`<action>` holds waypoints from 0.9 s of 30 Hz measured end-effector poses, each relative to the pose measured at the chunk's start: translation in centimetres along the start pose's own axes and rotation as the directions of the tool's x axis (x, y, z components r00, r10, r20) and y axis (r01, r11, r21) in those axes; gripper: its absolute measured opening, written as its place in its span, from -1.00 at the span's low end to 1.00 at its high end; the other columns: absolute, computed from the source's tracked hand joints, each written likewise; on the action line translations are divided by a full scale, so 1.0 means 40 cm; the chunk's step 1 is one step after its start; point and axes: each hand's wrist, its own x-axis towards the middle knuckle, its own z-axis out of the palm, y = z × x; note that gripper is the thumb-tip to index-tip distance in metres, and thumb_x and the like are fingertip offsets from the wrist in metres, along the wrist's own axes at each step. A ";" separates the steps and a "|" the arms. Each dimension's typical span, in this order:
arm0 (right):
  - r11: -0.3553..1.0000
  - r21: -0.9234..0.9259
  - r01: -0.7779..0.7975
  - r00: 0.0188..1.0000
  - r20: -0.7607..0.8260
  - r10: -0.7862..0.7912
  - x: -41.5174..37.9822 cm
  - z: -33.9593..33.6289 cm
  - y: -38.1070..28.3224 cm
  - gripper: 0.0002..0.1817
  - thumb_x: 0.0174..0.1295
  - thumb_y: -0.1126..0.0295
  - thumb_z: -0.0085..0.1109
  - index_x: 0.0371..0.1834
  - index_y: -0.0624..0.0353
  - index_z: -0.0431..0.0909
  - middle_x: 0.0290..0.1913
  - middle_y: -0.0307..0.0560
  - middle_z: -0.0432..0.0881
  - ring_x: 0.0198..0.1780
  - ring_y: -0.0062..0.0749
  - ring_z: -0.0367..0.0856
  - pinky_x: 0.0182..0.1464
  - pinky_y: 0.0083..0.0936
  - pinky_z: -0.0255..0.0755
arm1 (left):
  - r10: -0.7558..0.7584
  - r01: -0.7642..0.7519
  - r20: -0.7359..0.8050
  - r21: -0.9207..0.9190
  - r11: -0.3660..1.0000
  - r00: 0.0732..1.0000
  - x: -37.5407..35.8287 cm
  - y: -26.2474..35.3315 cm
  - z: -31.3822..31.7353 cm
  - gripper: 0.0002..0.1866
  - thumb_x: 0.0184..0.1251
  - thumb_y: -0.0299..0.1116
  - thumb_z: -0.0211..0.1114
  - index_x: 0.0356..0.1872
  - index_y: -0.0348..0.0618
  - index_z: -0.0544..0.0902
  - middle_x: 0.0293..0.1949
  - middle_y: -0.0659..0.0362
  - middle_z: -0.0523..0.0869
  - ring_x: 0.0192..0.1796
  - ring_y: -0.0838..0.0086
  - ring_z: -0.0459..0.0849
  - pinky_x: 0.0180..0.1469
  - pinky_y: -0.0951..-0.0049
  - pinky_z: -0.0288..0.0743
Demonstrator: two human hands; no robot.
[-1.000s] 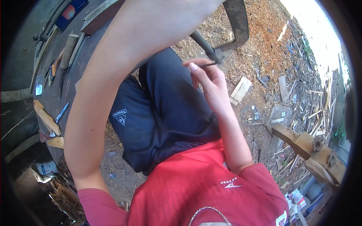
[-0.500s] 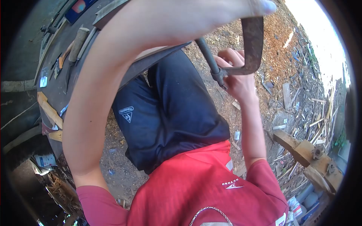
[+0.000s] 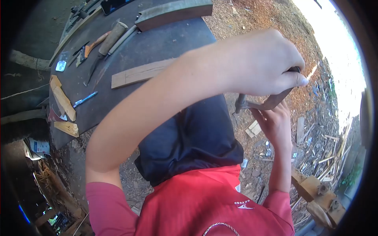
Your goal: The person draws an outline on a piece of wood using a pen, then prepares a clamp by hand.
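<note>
My left hand (image 3: 264, 63) is raised in front of me and clenched around the top of a rusty metal frame tool (image 3: 271, 103). The tool's flat bar runs down from my fist to a joint at its lower left end. My right hand (image 3: 275, 122) reaches up from below, and its fingers wrap the bar just right of that joint. Most of the frame is hidden behind my left fist. Both hands are over my lap, above dark shorts (image 3: 197, 137) and a red shirt (image 3: 197, 200).
A dark table (image 3: 165, 43) lies at upper left with a wood plank (image 3: 138, 73), wooden-handled tools (image 3: 112, 37), a blue pen (image 3: 84, 99), wood blocks (image 3: 63, 102) and a long board (image 3: 173, 11). Wood chips and scrap sticks (image 3: 327, 145) cover the ground at right.
The view has tilted, so more of the table shows. My left hand has closed over the top of the frame tool. My right hand has moved beneath it and grips its lower bar.
</note>
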 end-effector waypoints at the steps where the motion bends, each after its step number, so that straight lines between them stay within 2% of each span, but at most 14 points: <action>1: 0.998 0.019 -0.062 0.998 0.019 0.062 -0.005 0.006 -0.011 -0.90 0.23 0.37 0.44 -0.26 0.07 0.71 -0.32 -0.20 0.70 -0.24 -0.22 0.66 -0.10 -0.26 0.47 | 0.012 -0.014 -0.033 -0.033 0.999 0.999 -0.003 -0.002 0.005 -0.65 0.49 -0.14 0.25 -0.33 -0.24 0.76 -0.41 -0.11 0.77 -0.26 -0.05 0.80 -0.09 0.03 0.68; 4: 0.984 0.079 -0.160 0.987 0.036 0.157 -0.028 0.034 -0.030 -0.86 0.34 0.34 0.37 -0.28 0.17 0.68 -0.32 -0.13 0.70 -0.26 -0.20 0.65 -0.13 -0.26 0.44 | -0.038 0.038 0.009 0.068 0.997 0.999 -0.019 -0.008 0.012 -0.65 0.50 -0.14 0.25 -0.32 -0.23 0.75 -0.41 -0.11 0.77 -0.24 -0.04 0.80 -0.07 -0.01 0.68; 5: 0.978 0.101 -0.181 0.983 0.036 0.179 -0.036 0.048 -0.035 -0.82 0.39 0.32 0.35 -0.28 0.20 0.67 -0.32 -0.11 0.70 -0.27 -0.19 0.65 -0.15 -0.27 0.43 | 0.059 -0.048 -0.127 0.086 0.995 0.990 -0.027 -0.031 0.038 -0.64 0.55 -0.15 0.25 -0.42 -0.18 0.62 -0.57 0.01 0.67 -0.42 0.05 0.73 -0.30 0.14 0.58; 7: 0.867 0.331 -0.372 0.924 0.043 0.380 -0.051 0.089 -0.061 -0.77 0.46 0.29 0.27 -0.27 0.23 0.66 -0.35 -0.07 0.69 -0.31 -0.25 0.64 -0.19 -0.31 0.41 | 0.046 -0.026 -0.156 0.127 0.992 0.987 -0.033 -0.035 0.043 -0.64 0.55 -0.13 0.25 -0.40 -0.18 0.63 -0.58 0.01 0.66 -0.44 0.05 0.72 -0.33 0.14 0.56; 9: 0.604 0.572 -0.555 0.801 0.173 0.573 -0.037 0.106 -0.099 -0.71 0.55 0.28 0.16 -0.29 0.27 0.66 -0.44 -0.12 0.64 -0.40 -0.45 0.56 -0.27 -0.44 0.35 | 0.056 -0.027 -0.202 0.142 0.989 0.978 -0.034 -0.043 0.051 -0.62 0.55 -0.10 0.26 -0.40 -0.19 0.63 -0.58 0.01 0.65 -0.45 0.04 0.71 -0.35 0.13 0.55; 12: 0.060 0.811 -0.582 0.701 0.463 0.542 -0.053 0.167 -0.096 -0.73 0.55 0.31 0.16 -0.29 0.25 0.66 -0.48 -0.25 0.58 -0.41 -0.57 0.51 -0.26 -0.53 0.36 | 0.068 -0.044 -0.261 0.099 0.994 0.963 -0.030 -0.050 0.062 -0.60 0.55 -0.07 0.26 -0.39 -0.19 0.64 -0.58 0.02 0.65 -0.47 0.05 0.70 -0.38 0.15 0.52; 13: -0.018 0.827 -0.562 0.696 0.484 0.531 -0.046 0.184 -0.110 -0.75 0.56 0.31 0.16 -0.27 0.22 0.66 -0.46 -0.33 0.55 -0.37 -0.62 0.50 -0.23 -0.56 0.36 | 0.055 -0.039 -0.251 0.066 0.997 0.966 -0.031 -0.045 0.055 -0.61 0.55 -0.06 0.26 -0.38 -0.19 0.67 -0.58 0.02 0.65 -0.48 0.06 0.70 -0.39 0.17 0.52; 16: 0.045 0.920 -0.388 0.774 0.300 0.558 -0.030 0.258 -0.100 -0.80 0.57 0.34 0.13 -0.14 0.25 0.63 -0.41 -0.30 0.57 -0.35 -0.60 0.51 -0.19 -0.54 0.39 | 0.009 -0.019 -0.158 -0.062 0.998 0.987 -0.034 -0.025 0.034 -0.61 0.54 -0.09 0.25 -0.39 -0.21 0.68 -0.56 -0.03 0.71 -0.41 0.05 0.77 -0.27 0.13 0.62; 17: 0.226 0.883 -0.411 0.759 0.194 0.621 -0.035 0.270 -0.078 -0.78 0.56 0.37 0.11 0.11 0.26 0.59 -0.20 -0.17 0.66 -0.17 -0.53 0.63 -0.03 -0.49 0.47 | -0.008 -0.004 -0.115 -0.108 0.994 0.993 -0.039 -0.016 0.026 -0.61 0.54 -0.11 0.24 -0.40 -0.23 0.68 -0.54 -0.06 0.73 -0.37 0.04 0.81 -0.21 0.10 0.68; 20: 0.450 0.845 -0.290 0.612 -0.198 0.766 -0.046 0.327 0.004 -0.73 0.53 0.28 0.16 0.04 0.28 0.60 -0.10 -0.12 0.66 -0.02 -0.33 0.64 0.15 -0.33 0.45 | -0.138 0.147 0.054 -0.264 0.953 0.989 -0.060 0.001 0.001 -0.58 0.54 -0.08 0.25 -0.40 -0.25 0.68 -0.52 -0.06 0.75 -0.37 0.05 0.81 -0.21 0.11 0.66; 22: 0.818 0.541 -0.194 0.808 -0.384 0.446 -0.050 0.290 0.040 -0.65 0.55 0.21 0.12 0.16 0.26 0.57 -0.01 -0.07 0.69 0.05 -0.29 0.66 0.13 -0.34 0.48 | -0.087 0.086 0.005 -0.218 0.972 0.996 -0.072 0.000 -0.010 -0.56 0.53 -0.05 0.25 -0.40 -0.25 0.69 -0.51 -0.07 0.75 -0.37 0.06 0.81 -0.21 0.13 0.67; 24: 0.723 0.657 -0.216 0.902 -0.149 0.405 -0.059 0.272 0.054 -0.57 0.57 0.14 0.08 0.26 0.24 0.53 0.04 -0.02 0.71 0.06 -0.28 0.68 0.10 -0.36 0.51 | -0.076 0.073 -0.006 -0.207 0.976 0.997 -0.078 -0.005 -0.008 -0.56 0.53 -0.03 0.26 -0.35 -0.25 0.72 -0.52 -0.04 0.73 -0.40 0.12 0.78 -0.26 0.18 0.62; 26: 0.042 0.871 -0.489 0.820 0.442 0.363 -0.061 0.269 0.063 -0.50 0.59 0.07 0.03 0.35 0.24 0.48 0.06 0.03 0.71 0.00 -0.30 0.71 0.04 -0.40 0.54 | -0.103 0.104 0.014 -0.223 0.969 0.995 -0.076 -0.018 -0.005 -0.57 0.55 -0.01 0.28 -0.24 -0.23 0.78 -0.54 0.01 0.69 -0.46 0.23 0.72 -0.37 0.28 0.51; 27: -0.040 0.791 -0.611 0.756 0.598 0.266 0.019 0.178 -0.022 -0.53 0.60 0.07 0.02 0.26 0.27 0.53 -0.03 0.02 0.72 -0.14 -0.34 0.72 -0.07 -0.43 0.57 | -0.085 0.081 -0.010 -0.209 0.975 0.996 -0.073 -0.018 -0.005 -0.56 0.54 0.00 0.27 -0.29 -0.24 0.76 -0.52 -0.02 0.71 -0.41 0.17 0.75 -0.31 0.23 0.57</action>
